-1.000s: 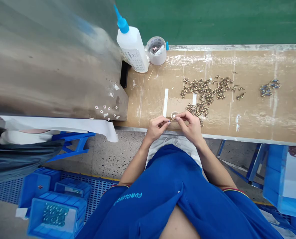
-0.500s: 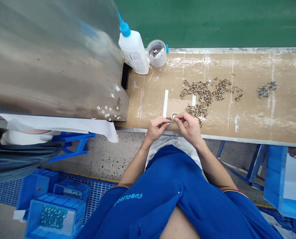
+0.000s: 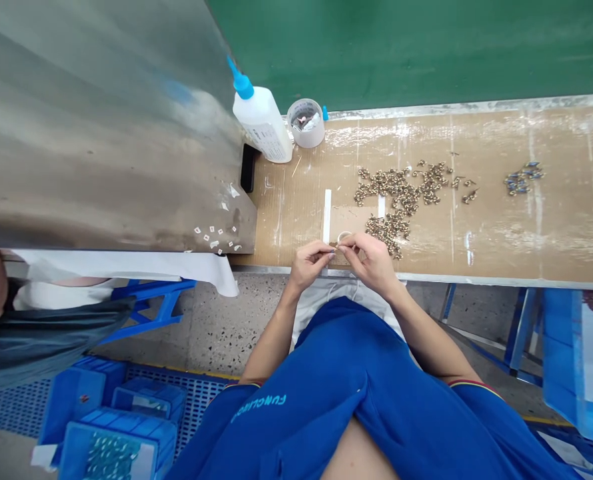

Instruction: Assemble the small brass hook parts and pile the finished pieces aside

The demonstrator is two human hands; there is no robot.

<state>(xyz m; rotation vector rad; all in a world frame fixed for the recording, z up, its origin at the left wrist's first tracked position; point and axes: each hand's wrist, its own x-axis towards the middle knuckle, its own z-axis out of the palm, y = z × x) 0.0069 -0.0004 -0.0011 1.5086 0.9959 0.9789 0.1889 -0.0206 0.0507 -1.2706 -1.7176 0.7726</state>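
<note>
Closer together than in the earlier frame: the left hand (image 3: 310, 265) and right hand (image 3: 369, 262), now meeting over the near edge of a cardboard-covered workbench (image 3: 551, 233). Thumb and forefinger of each hand are pinched narrowly on a thin pale sliver (image 3: 338, 247), held in the air between the fingertips (image 3: 332, 249); its exact kind is too small to tell. Just beyond the fingertips, a small white ring (image 3: 345, 236) lies on the bench.

Far and right of the hands: a scattered pile of small brass fittings (image 3: 401, 190), with its nearest part just beside the right hand. Farther right, a smaller cluster of blue-grey fittings (image 3: 522, 180). Two white strips (image 3: 327, 215) (image 3: 381, 206) lie flat on the bench, the longer one left of the shorter.

Far left: a plastic glue bottle (image 3: 257, 123) with a blue nozzle, beside a clear round tub (image 3: 305, 123) holding scraps. Left of the bench: a steel panel (image 3: 101, 133) with small white paper bits (image 3: 214, 233) stuck near its lower edge. Near left: a co-worker's dark sleeve (image 3: 41, 337), and blue plastic crates (image 3: 116, 447) on the floor.
</note>
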